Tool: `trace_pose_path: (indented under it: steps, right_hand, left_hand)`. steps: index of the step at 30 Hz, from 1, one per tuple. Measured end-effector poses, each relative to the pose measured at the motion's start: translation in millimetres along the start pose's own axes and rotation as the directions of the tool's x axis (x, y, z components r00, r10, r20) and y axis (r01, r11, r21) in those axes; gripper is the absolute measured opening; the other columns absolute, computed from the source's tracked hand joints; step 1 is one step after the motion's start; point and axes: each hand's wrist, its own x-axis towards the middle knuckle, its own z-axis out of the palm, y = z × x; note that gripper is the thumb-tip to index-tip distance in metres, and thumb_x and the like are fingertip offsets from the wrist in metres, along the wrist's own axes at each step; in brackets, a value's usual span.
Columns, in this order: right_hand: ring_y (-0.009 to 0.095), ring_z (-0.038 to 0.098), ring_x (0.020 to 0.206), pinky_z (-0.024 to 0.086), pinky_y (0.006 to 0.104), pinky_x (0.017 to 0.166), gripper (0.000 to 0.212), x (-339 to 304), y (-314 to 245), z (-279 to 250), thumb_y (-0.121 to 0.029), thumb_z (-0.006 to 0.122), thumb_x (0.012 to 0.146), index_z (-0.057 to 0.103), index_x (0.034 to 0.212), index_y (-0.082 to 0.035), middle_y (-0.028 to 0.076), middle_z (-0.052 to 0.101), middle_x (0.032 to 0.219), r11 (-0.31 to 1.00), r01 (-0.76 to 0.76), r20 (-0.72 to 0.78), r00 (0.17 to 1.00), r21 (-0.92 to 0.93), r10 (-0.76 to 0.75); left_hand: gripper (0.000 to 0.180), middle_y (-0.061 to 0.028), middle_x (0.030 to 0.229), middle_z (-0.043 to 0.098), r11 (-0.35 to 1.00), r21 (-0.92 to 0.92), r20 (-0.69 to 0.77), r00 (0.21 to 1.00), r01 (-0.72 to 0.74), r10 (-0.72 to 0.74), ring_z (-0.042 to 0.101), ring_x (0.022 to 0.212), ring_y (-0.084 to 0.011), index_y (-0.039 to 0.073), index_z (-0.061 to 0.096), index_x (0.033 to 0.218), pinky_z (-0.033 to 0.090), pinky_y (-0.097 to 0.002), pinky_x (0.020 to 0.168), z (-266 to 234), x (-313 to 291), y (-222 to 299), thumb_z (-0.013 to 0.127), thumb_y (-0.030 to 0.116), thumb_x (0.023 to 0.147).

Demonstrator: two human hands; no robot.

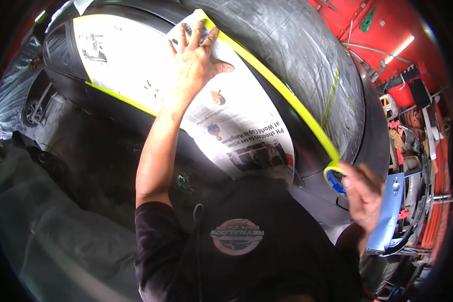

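Note:
My left hand (196,63) lies with its fingers spread on the newspaper (251,113) that covers a car's side windows. Its fingertips press near the upper end of a bright yellow strip of masking tape (282,86). From there the strip runs taut down and to the right, along the dark window frame. My right hand (363,196), slightly blurred, grips the roll of masking tape (327,174), whose core shows blue inside. The strip still joins the roll. Whether its middle touches the frame I cannot tell.
Grey plastic sheeting (297,40) covers the car's glass beyond the strip. More yellow tape (121,96) edges the paper's lower left. Car parts and hoses (430,201) crowd the right, by a red wall (387,32) and a light blue panel (391,216). A dark covered shape (50,226) stands at left.

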Motion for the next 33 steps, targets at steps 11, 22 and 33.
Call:
trace_pose_path:
  steps: [11, 22, 33]
  right_hand:
    - [0.036, 0.061, 0.064, 0.047, 0.0453, 0.06, 0.03, -9.7, 65.1, 117.2, -0.004, 0.066, 0.095, 0.074, 0.123, -0.001, 0.018, 0.056, 0.075, 0.995, -0.103, 0.09, 0.99, -0.013, 0.104]
    - [0.035, 0.06, 0.062, 0.047, 0.0441, 0.058, 0.032, -15.4, 78.2, 123.1, -0.001, 0.065, 0.093, 0.076, 0.123, -0.002, 0.017, 0.056, 0.074, 0.995, -0.095, 0.051, 0.994, -0.021, 0.096]
    - [0.036, 0.063, 0.069, 0.051, 0.044, 0.064, 0.037, -29.8, 76.1, 102.7, -0.004, 0.065, 0.096, 0.073, 0.132, -0.007, 0.018, 0.059, 0.082, 0.989, -0.149, 0.05, 0.988, 0.008, 0.149]
  left_hand:
    - [0.107, -0.0109, 0.169, 0.037, 0.998, 0.03, 0.035, 0.998, 0.054, -0.055, 0.025, 0.158, -0.0463, 0.022, 0.057, 0.155, 0.025, -0.0758, 0.121, 2.3, 3.1, 10.9, 0.094, 0.055, 0.061]
    - [0.07, -0.0167, 0.164, 0.043, 0.995, 0.036, -0.138, 0.986, 0.096, -0.091, 0.033, 0.154, -0.0501, 0.016, 0.064, 0.148, 0.031, -0.0757, 0.116, 28.8, 0.6, 21.9, 0.071, 0.06, 0.093]
    - [0.07, -0.0175, 0.17, 0.035, 0.979, -0.14, -0.188, 0.967, 0.145, -0.17, 0.026, 0.157, -0.0493, 0.006, 0.044, 0.161, 0.03, -0.0651, 0.123, 51.3, -46.6, 80.2, 0.064, 0.042, 0.104]
